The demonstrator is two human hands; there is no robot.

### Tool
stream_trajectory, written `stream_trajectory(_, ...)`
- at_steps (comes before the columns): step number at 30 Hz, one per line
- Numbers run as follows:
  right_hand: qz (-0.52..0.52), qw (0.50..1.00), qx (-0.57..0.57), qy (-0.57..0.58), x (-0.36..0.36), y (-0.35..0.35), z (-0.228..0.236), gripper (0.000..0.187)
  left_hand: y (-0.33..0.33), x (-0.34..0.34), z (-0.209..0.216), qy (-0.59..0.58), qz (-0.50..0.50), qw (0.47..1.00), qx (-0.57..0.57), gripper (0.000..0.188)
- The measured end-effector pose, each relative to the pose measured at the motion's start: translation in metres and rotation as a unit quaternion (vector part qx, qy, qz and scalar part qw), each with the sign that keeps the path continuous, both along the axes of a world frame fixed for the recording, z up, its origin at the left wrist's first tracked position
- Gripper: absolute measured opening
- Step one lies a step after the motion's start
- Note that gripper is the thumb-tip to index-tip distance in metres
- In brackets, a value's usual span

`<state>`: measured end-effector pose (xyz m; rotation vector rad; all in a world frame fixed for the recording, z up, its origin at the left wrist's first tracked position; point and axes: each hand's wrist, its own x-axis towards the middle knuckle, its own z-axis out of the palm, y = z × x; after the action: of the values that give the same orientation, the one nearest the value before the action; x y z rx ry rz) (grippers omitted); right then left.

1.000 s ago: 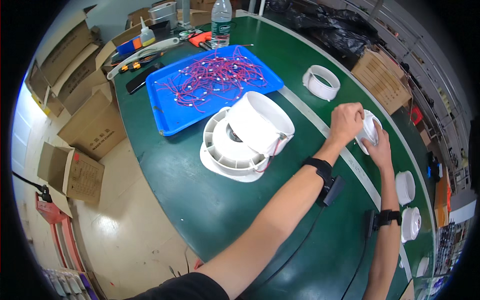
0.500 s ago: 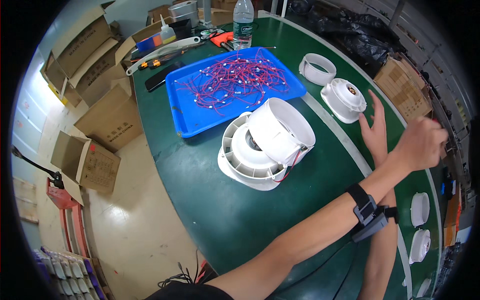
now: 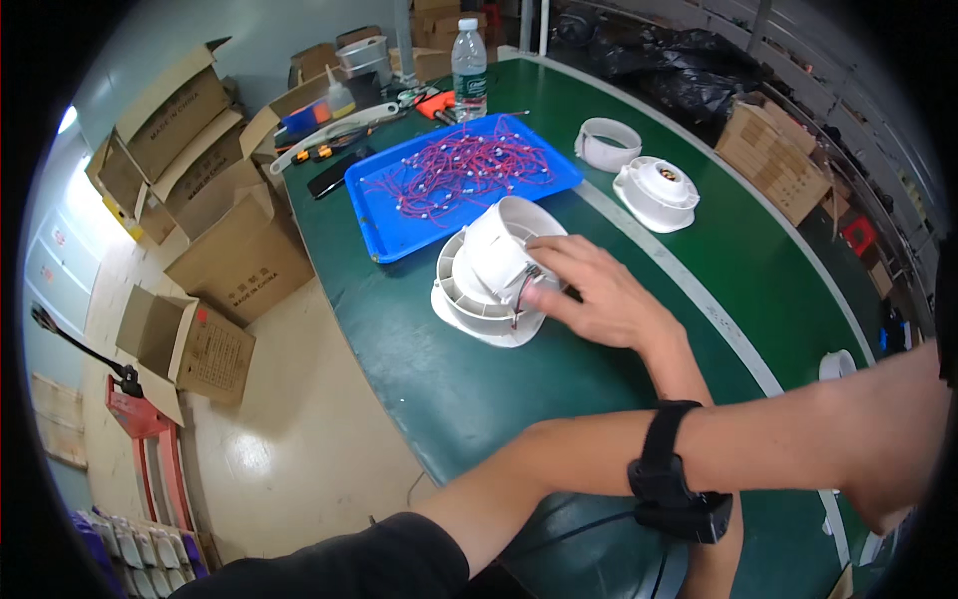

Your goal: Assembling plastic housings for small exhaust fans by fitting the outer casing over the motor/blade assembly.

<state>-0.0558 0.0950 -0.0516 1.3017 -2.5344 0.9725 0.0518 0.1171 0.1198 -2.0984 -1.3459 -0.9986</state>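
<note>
A white round plastic fan housing [image 3: 461, 311] with radial ribs lies on the green table. Tilted on top of it rests a white plastic ring [image 3: 491, 262] with a short red and black wire at its side. My right hand [image 3: 609, 299] holds the ring's right side, the thumb by the wire and the fingers over the rim. Over my right forearm crosses my left arm, a black strap with a small device around it. My left hand [image 3: 888, 429] is large, blurred and cut off at the right edge, so its fingers are hidden.
Behind the housing stands a blue tray [image 3: 399, 238] of red wires with white connectors. A water bottle [image 3: 469, 75] and tools are beyond it. Another ring [image 3: 609, 150] and fan housing [image 3: 659, 200] sit farther right. Cardboard boxes [image 3: 239, 260] stand on the left floor.
My right hand has moved left from beside the far fan housing onto the tilted ring. My left hand has come nearer and to the right, partly out of view. The view has shifted.
</note>
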Motion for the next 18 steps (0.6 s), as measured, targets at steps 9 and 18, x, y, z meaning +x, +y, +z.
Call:
stream_trajectory(9, -0.104, 0.977, 0.129, -0.131, 0.079, 0.117, 0.032, 0.053, -0.038, 0.013, 0.020, -0.104, -0.012, 0.994, 0.016, 0.014)
stream_trajectory(18, -0.229, 0.941, -0.162, -0.190, 0.158, 0.200, 0.100, 0.034, -0.045, 0.004, 0.017, -0.272, -0.012, 0.959, 0.083, 0.020)
